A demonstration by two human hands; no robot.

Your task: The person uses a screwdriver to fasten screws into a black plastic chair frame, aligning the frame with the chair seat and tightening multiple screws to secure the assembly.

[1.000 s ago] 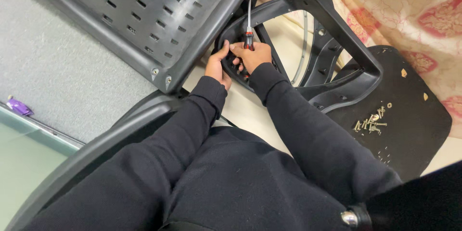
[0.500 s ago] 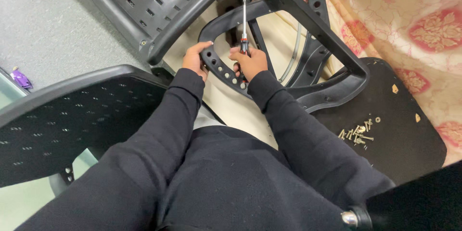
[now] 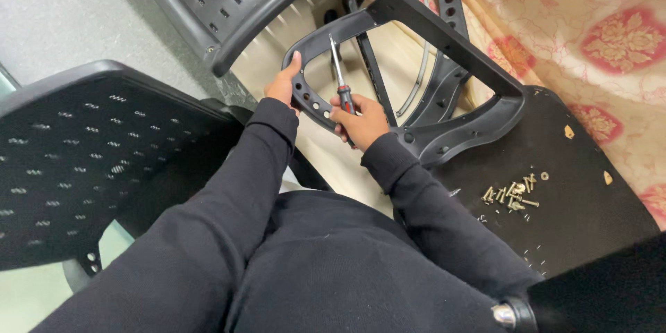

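Gripping the black plastic frame [image 3: 416,62] w/ left hand [image 3: 283,84], right hand [image 3: 361,121] is now clutching the screwdriver [image 3: 340,76] lower & upright vs. 1 s ago, w/ loose screws [image 3: 513,194] lying on the black seat board [image 3: 583,222] near its right edge.

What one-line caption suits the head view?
Left hand steadies a black chair frame; right hand holds a screwdriver; screws nearby.

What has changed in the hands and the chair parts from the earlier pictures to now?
The view shifted: a perforated black panel has come into view at the lower left. The left hand slid apart from the right, up the curved frame. The right hand still grips the screwdriver, shaft pointing up. The screws remain piled on the black seat.
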